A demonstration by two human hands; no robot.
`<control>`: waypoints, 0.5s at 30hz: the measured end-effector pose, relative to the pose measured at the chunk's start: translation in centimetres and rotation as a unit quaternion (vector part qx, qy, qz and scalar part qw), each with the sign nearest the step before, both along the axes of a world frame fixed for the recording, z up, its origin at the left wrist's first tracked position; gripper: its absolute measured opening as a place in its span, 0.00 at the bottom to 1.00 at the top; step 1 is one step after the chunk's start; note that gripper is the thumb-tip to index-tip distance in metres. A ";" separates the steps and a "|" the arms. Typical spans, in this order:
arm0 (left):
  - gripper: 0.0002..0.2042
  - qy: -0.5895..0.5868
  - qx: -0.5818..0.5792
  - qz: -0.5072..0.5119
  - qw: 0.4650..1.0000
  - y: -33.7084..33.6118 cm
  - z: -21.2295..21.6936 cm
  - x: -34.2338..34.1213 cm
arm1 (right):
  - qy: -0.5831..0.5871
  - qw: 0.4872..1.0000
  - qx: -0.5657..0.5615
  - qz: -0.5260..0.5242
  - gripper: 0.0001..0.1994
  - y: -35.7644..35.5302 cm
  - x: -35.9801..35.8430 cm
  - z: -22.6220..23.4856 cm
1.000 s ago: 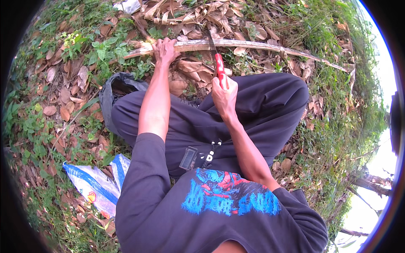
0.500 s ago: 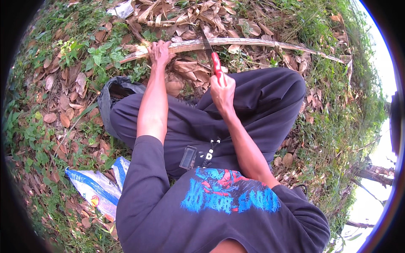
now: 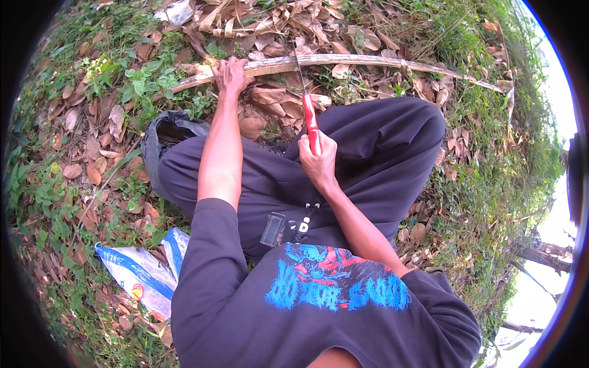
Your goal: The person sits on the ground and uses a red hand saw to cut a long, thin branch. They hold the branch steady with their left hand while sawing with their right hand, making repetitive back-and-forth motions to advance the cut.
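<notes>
A long, pale, split branch (image 3: 356, 59) lies crosswise on the ground in front of my folded legs. My left hand (image 3: 230, 76) is closed around it toward its left part, pressing it down. In my right hand (image 3: 319, 157) is a saw (image 3: 311, 122) with a red handle, gripped over my lap. Its narrow dark blade points away from me and crosses the branch to the right of my left hand. The cutting edge and any notch in the wood are too small to make out.
Dry brown leaves (image 3: 270, 101) and green weeds surround the branch. A dark grey bag or cloth (image 3: 165, 130) sits by my left knee. A white and blue striped sack (image 3: 138, 276) lies at lower left. White litter (image 3: 176, 13) rests at the far left.
My right hand has drawn the saw back toward me, and its handle now sits lower and a little left. My left hand stays on the branch.
</notes>
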State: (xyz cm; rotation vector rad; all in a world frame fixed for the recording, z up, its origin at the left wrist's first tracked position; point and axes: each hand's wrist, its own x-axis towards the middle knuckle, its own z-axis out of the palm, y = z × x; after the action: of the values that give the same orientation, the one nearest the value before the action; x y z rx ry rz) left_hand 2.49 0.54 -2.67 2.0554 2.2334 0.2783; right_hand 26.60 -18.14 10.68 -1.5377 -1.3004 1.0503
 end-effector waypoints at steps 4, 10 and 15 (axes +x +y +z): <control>0.29 0.008 0.012 -0.006 1.000 0.2 -0.5 -0.2 | 0.007 1.000 0.026 -0.006 0.11 1.3 -0.8 -0.3; 0.27 0.005 0.003 -0.004 1.000 0.5 -0.5 -0.1 | -0.039 0.998 0.041 -0.032 0.11 7.1 -0.2 -1.3; 0.28 -0.004 -0.013 -0.003 1.000 0.2 0.3 0.1 | -0.003 0.999 0.024 -0.031 0.09 4.7 -0.3 -1.9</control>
State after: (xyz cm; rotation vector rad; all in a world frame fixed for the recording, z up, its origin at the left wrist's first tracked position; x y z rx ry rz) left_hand 2.63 0.79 -2.37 2.0438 2.2145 0.2535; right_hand 26.32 -13.41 8.82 -1.5360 -1.2649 0.9704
